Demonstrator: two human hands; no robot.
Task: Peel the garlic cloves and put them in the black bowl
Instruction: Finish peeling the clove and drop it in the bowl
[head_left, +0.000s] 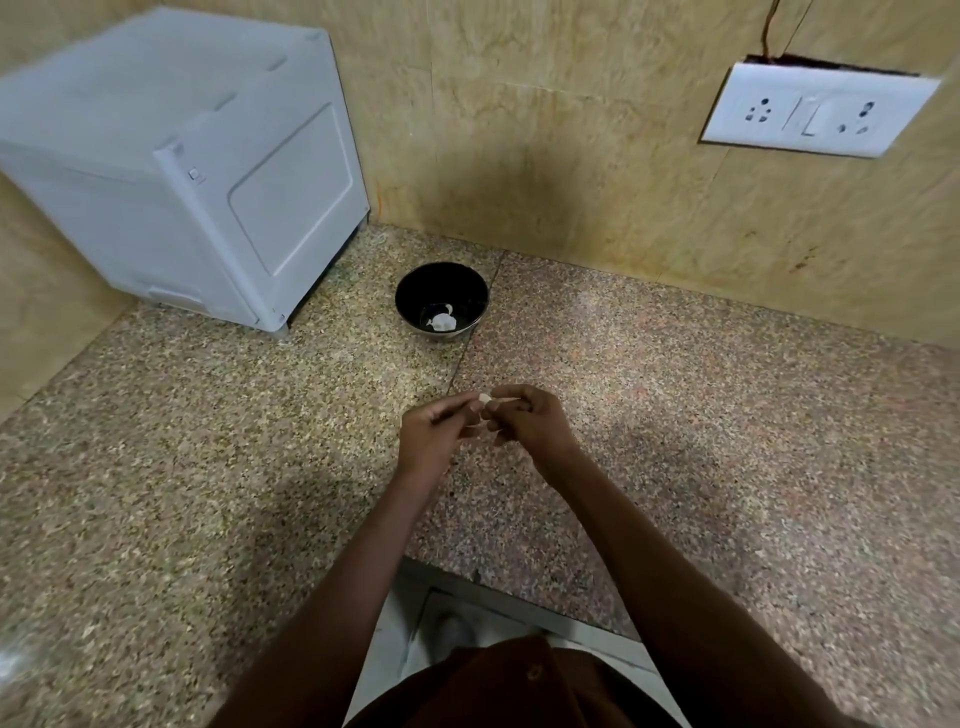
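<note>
- My left hand (434, 434) and right hand (530, 423) both pinch one garlic clove (484, 398) near me; fingers curled tight.
- Slippery skin could shoot it off before the far black bowl (441, 301).

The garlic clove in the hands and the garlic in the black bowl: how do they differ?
The garlic clove is pinched between both hands above the counter; the garlic in the black bowl lies loose on the bowl's bottom. The held clove is mostly hidden by fingers; the bowl garlic shows fully. Both look pale.
</note>
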